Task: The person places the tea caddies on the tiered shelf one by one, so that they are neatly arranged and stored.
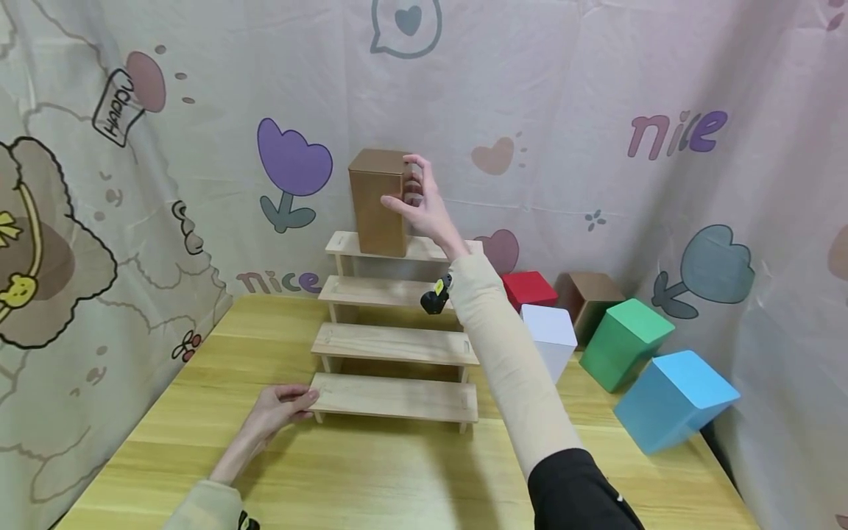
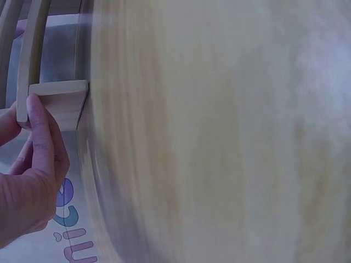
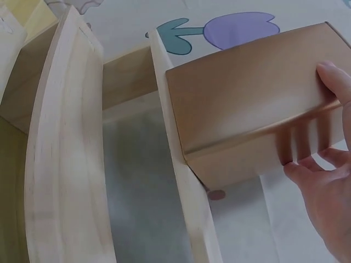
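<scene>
Brn box (image 1: 372, 217) against R hand (image 1: 430, 212)

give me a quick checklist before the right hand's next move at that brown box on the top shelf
1. Brown box upright on the top shelf: ok.
2. Box centred on that shelf: not ok if centring matters; it stands left of the middle.
3. Box base fully flat on the shelf: cannot tell.
4. Right hand firmly gripping the box: cannot tell; it is at the box's right side, but pressure doesn't show.
5. Wooden stand steadied: ok; the left hand pinches the bottom shelf at its left end.
6. More boxes at hand: ok; white box and green box are right of the stand.
</scene>
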The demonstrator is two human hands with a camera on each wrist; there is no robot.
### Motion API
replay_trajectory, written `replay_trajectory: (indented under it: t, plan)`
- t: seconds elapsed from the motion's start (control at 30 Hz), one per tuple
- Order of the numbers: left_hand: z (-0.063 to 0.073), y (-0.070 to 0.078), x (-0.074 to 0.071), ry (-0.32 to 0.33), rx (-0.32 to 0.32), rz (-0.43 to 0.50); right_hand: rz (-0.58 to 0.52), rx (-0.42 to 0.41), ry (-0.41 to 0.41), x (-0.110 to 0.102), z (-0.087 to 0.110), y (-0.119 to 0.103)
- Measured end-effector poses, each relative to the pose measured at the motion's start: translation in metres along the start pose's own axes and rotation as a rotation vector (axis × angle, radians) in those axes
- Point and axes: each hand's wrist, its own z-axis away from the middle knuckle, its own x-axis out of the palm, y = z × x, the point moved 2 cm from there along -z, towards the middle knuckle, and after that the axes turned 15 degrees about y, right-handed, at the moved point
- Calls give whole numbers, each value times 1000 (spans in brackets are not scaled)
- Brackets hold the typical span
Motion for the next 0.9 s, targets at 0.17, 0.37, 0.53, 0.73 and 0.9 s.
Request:
replay_trajectory:
  t: [0.17, 0.37, 0.53, 0.73, 0.9]
  plan:
    - [0, -2, 0, 6, -3, 1, 21, 9, 1, 2, -1, 4]
    - [-1, -2, 0, 8, -1, -1, 41, -6, -28, 5, -4, 3]
    - [0, -1, 0, 4, 6, -8, 83, 0, -19, 8, -3, 2]
    - [0, -2, 0, 9, 6, -2, 120, -13, 2, 10, -3, 3]
    - [-1, -2, 0, 4, 6, 4, 166, -39, 16, 10, -2, 3]
